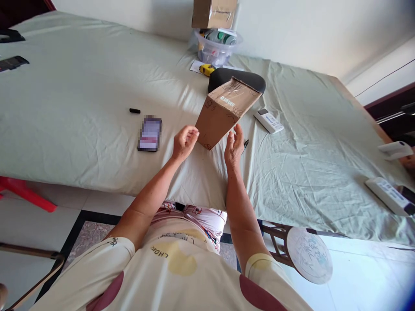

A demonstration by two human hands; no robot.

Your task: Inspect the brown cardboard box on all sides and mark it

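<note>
A brown cardboard box (215, 119) with scribbled black marks and pale print on its top stands in front of me on the cloth. Beside its near left edge is my left hand (186, 141), fingers half curled and apart, the fingertips close to the cardboard. My right hand (234, 146) is by the box's right side, with thumb and fingers spread upward. Whether either hand touches the box I cannot tell. A dark pen (245, 146) lies just right of my right hand, partly hidden by it.
On the cloth-covered table (81, 95) are a phone (150, 134), a black cap-like piece (135, 111) and a white device (269, 120). Behind the box are a black cushion-like object (253, 78), a yellow tape measure (206, 69) and a plastic tub (214, 51). A round stool (309, 255) stands below.
</note>
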